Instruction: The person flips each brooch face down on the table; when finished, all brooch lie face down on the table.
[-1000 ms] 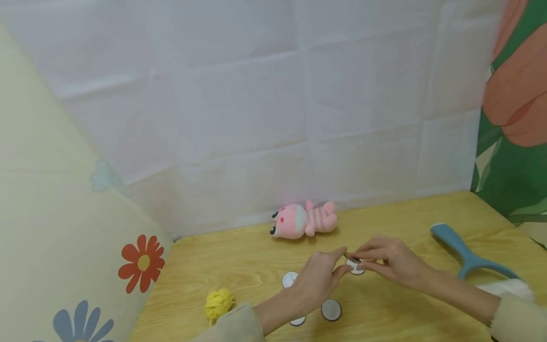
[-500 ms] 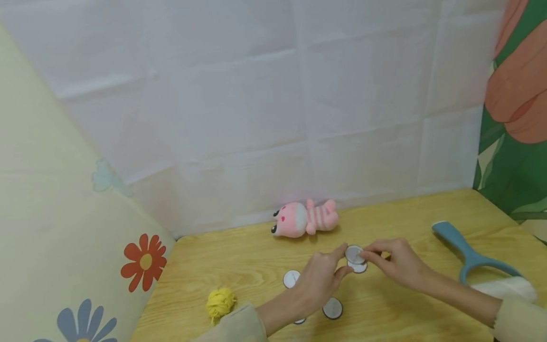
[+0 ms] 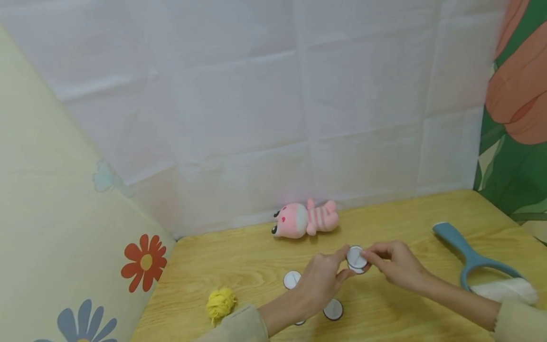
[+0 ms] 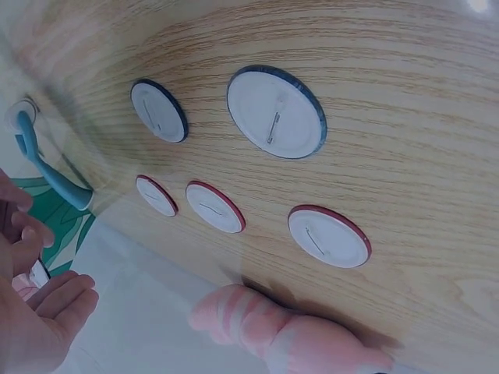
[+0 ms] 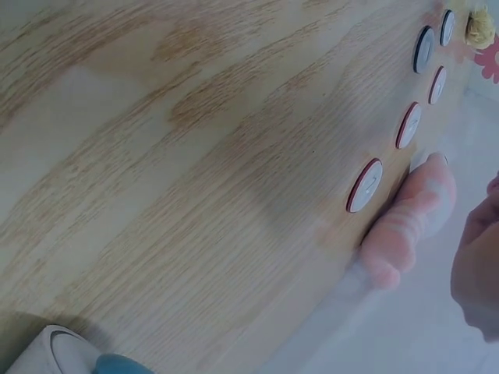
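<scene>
A round pin badge [image 3: 354, 256] shows its white back and pin in the head view. My right hand [image 3: 397, 266] pinches its right side between thumb and fingertips. At its left rim, the index finger and thumb of my left hand [image 3: 316, 280] hold it too. Just behind and below it another badge [image 3: 358, 271] peeks out, mostly covered. More badges lie back side up on the table, such as a blue-edged badge [image 4: 277, 111] and a red-edged badge [image 4: 329, 236] in the left wrist view. In the right wrist view, only part of my hand [image 5: 477, 269] appears.
Against the back cloth lies a pink striped plush toy [image 3: 305, 220]. A ball of yellow yarn [image 3: 220, 304] sits at the front left. To the right is a lint roller with a blue handle [image 3: 467, 256] and a white roll [image 3: 508, 289], beside my right forearm.
A second ago the held badge stood nearly edge-on between both hands. It has since been turned so its pin back faces up toward the head camera. Both hands have stayed in nearly the same place.
</scene>
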Tool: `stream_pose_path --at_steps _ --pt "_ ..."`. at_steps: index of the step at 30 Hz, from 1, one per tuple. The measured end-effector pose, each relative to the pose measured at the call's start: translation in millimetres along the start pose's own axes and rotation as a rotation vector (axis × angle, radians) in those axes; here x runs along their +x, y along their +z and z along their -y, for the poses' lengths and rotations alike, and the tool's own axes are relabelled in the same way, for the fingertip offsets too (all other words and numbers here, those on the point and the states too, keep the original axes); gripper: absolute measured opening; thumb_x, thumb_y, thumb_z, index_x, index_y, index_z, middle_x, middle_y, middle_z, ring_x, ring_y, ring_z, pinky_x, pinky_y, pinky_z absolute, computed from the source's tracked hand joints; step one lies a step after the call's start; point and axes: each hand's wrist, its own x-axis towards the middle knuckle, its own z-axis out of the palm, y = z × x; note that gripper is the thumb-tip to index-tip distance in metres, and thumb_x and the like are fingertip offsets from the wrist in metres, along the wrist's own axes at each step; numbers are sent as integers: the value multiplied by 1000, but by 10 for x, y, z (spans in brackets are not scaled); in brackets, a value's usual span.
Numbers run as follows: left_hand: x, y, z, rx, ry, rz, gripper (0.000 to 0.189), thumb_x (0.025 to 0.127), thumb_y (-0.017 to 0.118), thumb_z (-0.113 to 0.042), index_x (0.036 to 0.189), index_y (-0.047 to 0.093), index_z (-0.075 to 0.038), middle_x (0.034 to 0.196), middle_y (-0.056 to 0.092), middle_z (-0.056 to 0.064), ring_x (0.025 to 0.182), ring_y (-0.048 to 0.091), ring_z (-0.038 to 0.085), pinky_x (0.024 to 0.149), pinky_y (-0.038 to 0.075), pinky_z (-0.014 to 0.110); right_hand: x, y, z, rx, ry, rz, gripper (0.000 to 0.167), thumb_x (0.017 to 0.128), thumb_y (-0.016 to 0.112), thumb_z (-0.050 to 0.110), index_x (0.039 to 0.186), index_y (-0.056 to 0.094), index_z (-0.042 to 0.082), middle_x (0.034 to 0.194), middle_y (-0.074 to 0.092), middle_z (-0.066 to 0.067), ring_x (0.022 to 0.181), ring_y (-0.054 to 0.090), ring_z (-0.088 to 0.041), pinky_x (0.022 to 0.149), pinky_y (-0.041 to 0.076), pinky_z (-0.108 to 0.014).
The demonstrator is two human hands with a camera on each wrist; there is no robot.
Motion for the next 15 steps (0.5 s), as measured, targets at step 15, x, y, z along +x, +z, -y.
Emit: stream_pose_path --at_steps 15 --pt "27 -2 8 -79 -13 50 34 84 76 -29 110 69 -8 102 73 0 90 64 0 70 47 7 -6 2 -14 35 83 108 29 100 58 25 97 72 0 72 66 -6 41 36 -3 38 30 -15"
